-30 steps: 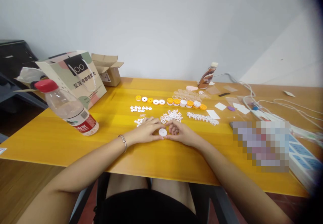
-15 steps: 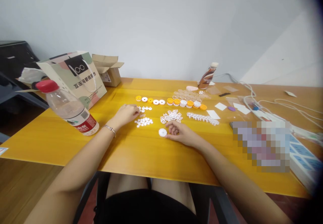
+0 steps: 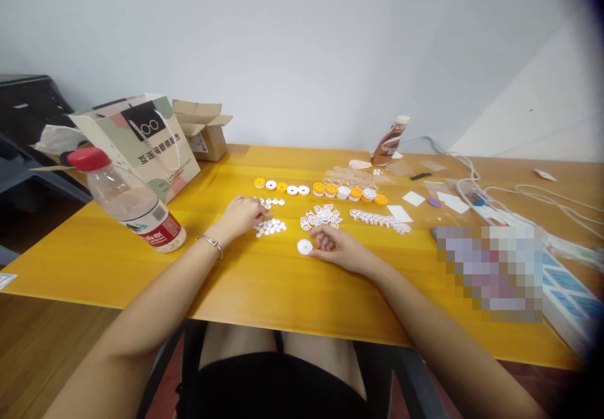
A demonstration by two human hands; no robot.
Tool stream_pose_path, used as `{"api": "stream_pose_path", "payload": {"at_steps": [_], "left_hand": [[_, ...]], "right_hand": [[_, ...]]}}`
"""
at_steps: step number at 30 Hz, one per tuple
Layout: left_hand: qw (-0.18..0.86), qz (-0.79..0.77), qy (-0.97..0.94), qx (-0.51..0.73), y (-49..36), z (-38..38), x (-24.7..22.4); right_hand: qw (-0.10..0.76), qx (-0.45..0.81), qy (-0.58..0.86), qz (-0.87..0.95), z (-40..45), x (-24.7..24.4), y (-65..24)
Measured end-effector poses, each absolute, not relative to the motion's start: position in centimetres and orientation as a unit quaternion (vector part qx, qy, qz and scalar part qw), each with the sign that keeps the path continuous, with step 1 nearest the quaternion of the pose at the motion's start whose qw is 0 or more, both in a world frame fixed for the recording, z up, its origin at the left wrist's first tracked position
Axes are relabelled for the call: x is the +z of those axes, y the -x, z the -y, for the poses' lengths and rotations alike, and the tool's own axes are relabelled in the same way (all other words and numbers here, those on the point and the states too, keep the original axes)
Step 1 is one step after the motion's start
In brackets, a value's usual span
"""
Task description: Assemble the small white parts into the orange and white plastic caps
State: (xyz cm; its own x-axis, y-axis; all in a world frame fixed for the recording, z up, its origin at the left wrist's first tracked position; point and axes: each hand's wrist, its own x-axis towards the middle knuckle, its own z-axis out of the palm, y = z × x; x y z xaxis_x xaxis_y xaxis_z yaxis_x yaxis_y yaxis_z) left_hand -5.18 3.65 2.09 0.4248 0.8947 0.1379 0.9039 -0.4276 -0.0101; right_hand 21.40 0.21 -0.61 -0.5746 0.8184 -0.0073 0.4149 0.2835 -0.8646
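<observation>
My right hand (image 3: pixel 340 248) holds a round white plastic disc (image 3: pixel 304 247) at its right edge between thumb and forefinger, low over the table, its other fingers curled. My left hand (image 3: pixel 241 215) reaches down with fingers bent together at a few tiny pinkish parts (image 3: pixel 268 215); what the fingertips hold, if anything, is too small to tell. Just below those lies a cluster of small white round pieces (image 3: pixel 270 227), and above them a short row of white pieces with stems (image 3: pixel 275 202). Lacy white plastic pieces (image 3: pixel 321 216) are heaped beyond my right hand.
Orange and white wheel-shaped parts (image 3: pixel 331 190) line up across the table, with clear rings (image 3: pixel 352 177) behind. A white toothed row (image 3: pixel 380 220) lies to the right. A water bottle (image 3: pixel 136 205), paper bag (image 3: pixel 141 142) and carton (image 3: pixel 207 136) stand left; a coffee bottle (image 3: pixel 391 141) stands at the back.
My left hand has shifted slightly right and toward me, from the stemmed white pieces to the tiny pinkish parts. My right hand stays put with the white disc.
</observation>
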Motion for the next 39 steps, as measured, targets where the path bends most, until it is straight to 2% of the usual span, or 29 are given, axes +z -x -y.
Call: {"api": "stream_pose_path", "payload": {"at_steps": [14,19,22,27,33,36,39], "left_hand": [[0.054,0.542,0.838,-0.044,4.8,-3.7,2.4],[0.025,0.550,0.832,-0.073,4.8,-3.3,2.8],[-0.031,0.548,0.828,-0.116,4.9,-3.3,2.7],[-0.206,0.514,0.802,-0.223,4.8,-3.5,2.5],[-0.385,0.455,0.759,-0.263,3.5,-2.5,2.9],[-0.409,0.434,0.754,-0.276,2.1,-1.7,2.4],[-0.387,0.432,0.747,-0.326,0.8,-1.0,1.0]], "right_hand": [[0.230,0.439,0.406,0.768,-0.2,-0.6,-21.3],[0.230,0.440,0.405,0.768,-0.3,-0.8,-21.4],[0.231,0.439,0.403,0.769,-0.2,-0.8,-21.4],[0.232,0.427,0.402,0.776,0.0,-0.5,-21.4],[0.250,0.394,0.398,0.790,0.1,-1.0,-21.4],[0.309,0.315,0.401,0.803,0.2,-1.4,-21.1],[0.356,0.250,0.380,0.817,0.4,-1.9,-20.7]]}}
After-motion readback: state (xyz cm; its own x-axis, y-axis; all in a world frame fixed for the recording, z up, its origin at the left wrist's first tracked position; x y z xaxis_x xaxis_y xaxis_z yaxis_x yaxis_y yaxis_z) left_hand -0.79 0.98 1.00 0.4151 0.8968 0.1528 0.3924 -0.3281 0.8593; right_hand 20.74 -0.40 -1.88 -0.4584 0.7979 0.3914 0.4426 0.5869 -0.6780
